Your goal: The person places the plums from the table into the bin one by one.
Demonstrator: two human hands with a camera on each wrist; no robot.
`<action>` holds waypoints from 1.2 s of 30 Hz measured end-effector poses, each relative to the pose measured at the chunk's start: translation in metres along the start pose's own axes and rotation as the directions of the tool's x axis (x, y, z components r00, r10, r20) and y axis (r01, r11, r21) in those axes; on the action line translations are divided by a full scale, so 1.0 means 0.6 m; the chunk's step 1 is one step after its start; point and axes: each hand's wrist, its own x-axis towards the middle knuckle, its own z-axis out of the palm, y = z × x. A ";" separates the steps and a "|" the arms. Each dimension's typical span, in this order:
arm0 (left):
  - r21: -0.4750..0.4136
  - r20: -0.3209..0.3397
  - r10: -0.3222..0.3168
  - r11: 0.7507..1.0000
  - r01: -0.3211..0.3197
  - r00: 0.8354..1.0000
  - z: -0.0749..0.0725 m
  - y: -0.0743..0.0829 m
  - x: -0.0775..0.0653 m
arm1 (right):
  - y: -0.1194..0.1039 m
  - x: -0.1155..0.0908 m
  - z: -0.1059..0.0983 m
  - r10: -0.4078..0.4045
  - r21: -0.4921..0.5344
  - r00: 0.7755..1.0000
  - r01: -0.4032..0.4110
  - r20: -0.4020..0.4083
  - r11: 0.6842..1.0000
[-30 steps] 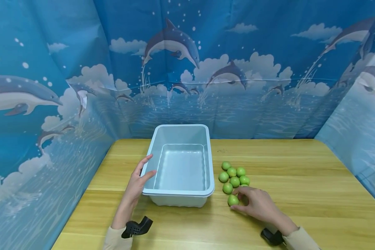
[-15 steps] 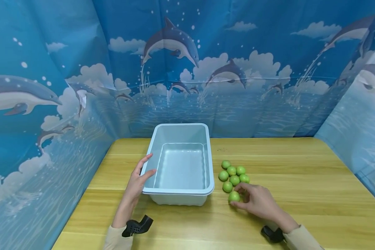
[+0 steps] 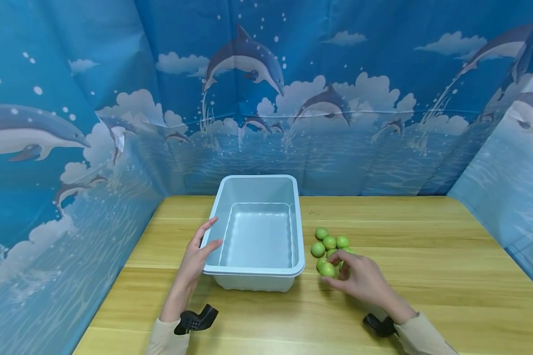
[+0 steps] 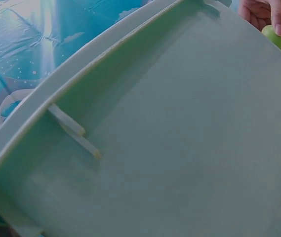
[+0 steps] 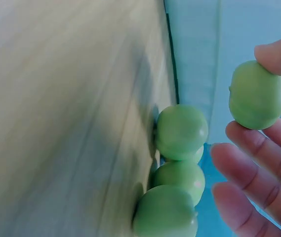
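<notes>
In the head view my left hand (image 3: 192,261) grips the left rim of a pale blue plastic basin (image 3: 255,271), with the thumb reaching over the inside. The basin's outer wall (image 4: 180,128) fills most of the left wrist view. My right hand (image 3: 365,277) pinches a lime (image 3: 327,269) between thumb and fingertips. In the right wrist view this lime (image 5: 259,96) is held above the wooden table, apart from the other limes (image 5: 182,132). Those limes (image 3: 317,249) lie in a loose cluster to the right of the basin; the right fingers partly hide some.
The wooden table (image 3: 426,256) extends to both sides and in front of the basin. A blue dolphin-printed curtain (image 3: 360,158) hangs behind it and along both sides. Each wrist wears a black camera (image 3: 197,319).
My right hand has lifted the lime from the table's near side and carried it slightly left and away from me. The left hand and basin have stayed put.
</notes>
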 end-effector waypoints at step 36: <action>-0.004 -0.006 0.004 1.000 -0.004 1.000 0.001 -0.001 0.000 | -0.031 0.067 -0.025 -0.168 0.154 0.957 0.208 -0.236 0.966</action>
